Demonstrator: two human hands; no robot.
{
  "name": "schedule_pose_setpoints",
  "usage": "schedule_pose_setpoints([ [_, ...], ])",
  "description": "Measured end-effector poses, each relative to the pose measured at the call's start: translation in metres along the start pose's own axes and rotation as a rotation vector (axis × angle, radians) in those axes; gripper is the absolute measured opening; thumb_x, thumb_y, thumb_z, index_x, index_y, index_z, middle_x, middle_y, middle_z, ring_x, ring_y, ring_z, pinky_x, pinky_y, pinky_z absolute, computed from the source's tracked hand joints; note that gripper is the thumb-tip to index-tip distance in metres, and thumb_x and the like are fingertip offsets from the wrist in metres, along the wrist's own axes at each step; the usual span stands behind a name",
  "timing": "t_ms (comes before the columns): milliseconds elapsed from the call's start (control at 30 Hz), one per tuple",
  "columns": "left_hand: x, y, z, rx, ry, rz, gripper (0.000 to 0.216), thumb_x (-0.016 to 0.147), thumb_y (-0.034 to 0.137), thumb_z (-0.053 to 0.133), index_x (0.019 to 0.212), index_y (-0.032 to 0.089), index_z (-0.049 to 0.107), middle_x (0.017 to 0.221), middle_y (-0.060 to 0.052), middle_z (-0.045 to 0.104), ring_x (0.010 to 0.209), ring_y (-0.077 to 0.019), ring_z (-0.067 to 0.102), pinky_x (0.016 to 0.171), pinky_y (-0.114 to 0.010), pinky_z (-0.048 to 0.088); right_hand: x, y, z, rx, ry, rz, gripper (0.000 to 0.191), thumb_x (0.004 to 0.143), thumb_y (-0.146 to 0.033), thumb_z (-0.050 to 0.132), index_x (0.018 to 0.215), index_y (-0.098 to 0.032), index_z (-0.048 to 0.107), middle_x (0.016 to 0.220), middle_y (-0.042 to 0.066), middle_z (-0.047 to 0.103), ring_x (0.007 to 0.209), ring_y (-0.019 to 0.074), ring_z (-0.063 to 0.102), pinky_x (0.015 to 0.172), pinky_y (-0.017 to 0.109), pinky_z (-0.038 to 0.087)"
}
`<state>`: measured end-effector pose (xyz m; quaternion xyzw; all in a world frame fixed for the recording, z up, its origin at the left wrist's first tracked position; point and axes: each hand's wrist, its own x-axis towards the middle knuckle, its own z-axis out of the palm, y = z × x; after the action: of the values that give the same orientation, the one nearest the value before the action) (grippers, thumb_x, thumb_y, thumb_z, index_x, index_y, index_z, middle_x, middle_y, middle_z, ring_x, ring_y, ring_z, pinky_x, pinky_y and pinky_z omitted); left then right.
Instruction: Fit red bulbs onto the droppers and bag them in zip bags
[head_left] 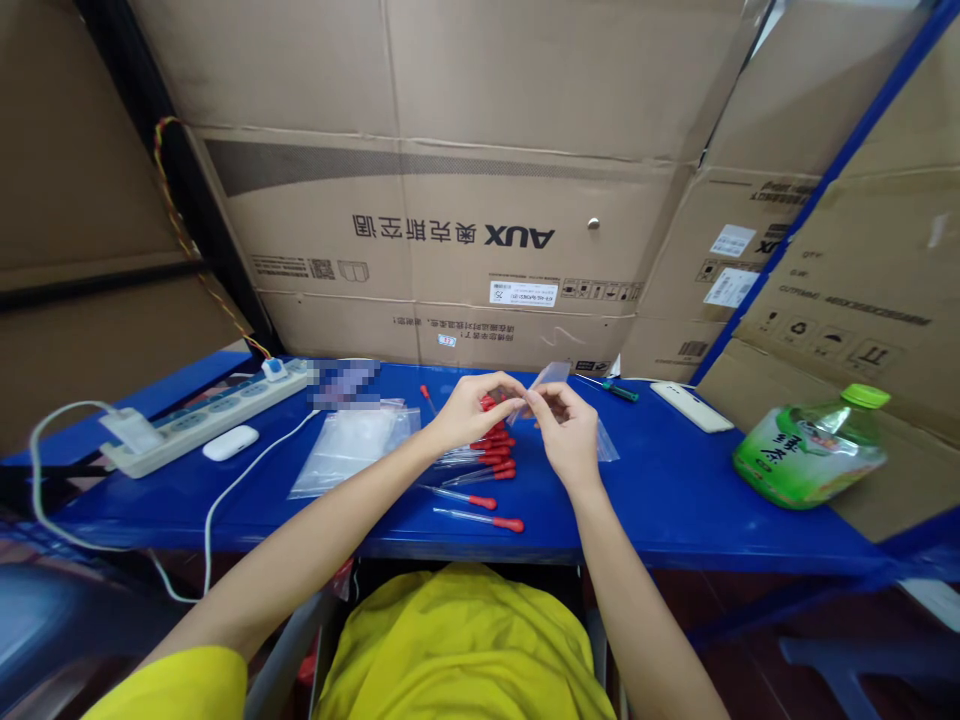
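Note:
My left hand (476, 408) and my right hand (566, 430) meet over the blue table, their fingertips pinched together at the edge of a clear plastic bag (606, 443). Part of the bag rises behind my right fingers, and the rest hangs beside that hand. Below my left hand lies a pile of glass droppers with red rubber bulbs (496, 452), partly covered by the hand. Two more droppers (480, 518) lie apart, nearer the table's front edge. A stack of clear zip bags (349, 450) rests left of the pile.
A power strip (217, 405) with plugs and white cables runs along the left, beside a white earbud case (231, 443). A green-handled screwdriver (619, 391), a pale phone (690, 407) and a green tea bottle (810, 450) are at the right. Cardboard walls (450, 180) enclose the table.

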<state>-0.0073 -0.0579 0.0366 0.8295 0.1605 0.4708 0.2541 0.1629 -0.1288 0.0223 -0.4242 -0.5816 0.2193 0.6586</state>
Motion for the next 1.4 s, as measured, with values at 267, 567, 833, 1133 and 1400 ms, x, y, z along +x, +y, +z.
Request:
schedule_pose_setpoints([
  [267,-0.0027,-0.0053,0.0042,-0.106,-0.006,-0.13,0.034,0.1,0.046,0.068,0.096,0.013,0.074,0.082,-0.006,0.075,0.07,-0.0137,0.066,0.068,-0.026,0.051,0.0008,0.0031,-0.0001,-0.031,-0.056,-0.007,0.032,0.096,-0.055,0.07,0.088,-0.024,0.065,0.078,0.002,0.071,0.071,0.0199,0.069,0.069,0.032,0.056],
  [567,-0.0052,-0.0062,0.0072,-0.172,-0.031,-0.169,0.039,0.102,0.054,0.064,0.098,0.015,0.066,0.077,-0.002,0.066,0.065,-0.012,0.059,0.063,-0.025,0.048,-0.0005,0.0021,0.0019,-0.041,-0.059,-0.005,0.03,0.093,-0.053,0.073,0.09,-0.024,0.065,0.083,0.003,0.072,0.074,0.02,0.07,0.069,0.032,0.056],
  [833,-0.0052,-0.0016,0.0087,-0.246,-0.055,-0.182,0.04,0.102,0.057,0.062,0.099,0.017,0.062,0.079,0.001,0.063,0.067,-0.0118,0.057,0.065,-0.024,0.045,-0.0012,-0.0005,0.0018,-0.084,-0.081,-0.04,0.02,0.093,-0.042,0.07,0.089,-0.023,0.066,0.08,0.001,0.072,0.069,0.0179,0.067,0.066,0.031,0.054],
  [1133,-0.0054,-0.0016,0.0047,-0.027,-0.052,-0.088,0.04,0.108,0.052,0.052,0.093,0.017,0.064,0.076,0.001,0.06,0.067,-0.0118,0.051,0.065,-0.025,0.039,-0.0015,-0.0012,0.0019,-0.074,-0.142,-0.031,0.018,0.093,-0.04,0.067,0.086,-0.024,0.062,0.074,-0.001,0.066,0.065,0.0167,0.063,0.066,0.03,0.052],
  [1400,-0.0037,-0.0015,0.0047,-0.019,-0.048,-0.074,0.037,0.109,0.047,0.05,0.095,0.016,0.066,0.079,-0.001,0.066,0.069,-0.0127,0.058,0.068,-0.025,0.045,-0.0006,0.0024,0.002,-0.047,-0.11,-0.025,0.022,0.091,-0.043,0.073,0.089,-0.024,0.062,0.078,-0.001,0.066,0.068,0.0164,0.064,0.067,0.03,0.052],
])
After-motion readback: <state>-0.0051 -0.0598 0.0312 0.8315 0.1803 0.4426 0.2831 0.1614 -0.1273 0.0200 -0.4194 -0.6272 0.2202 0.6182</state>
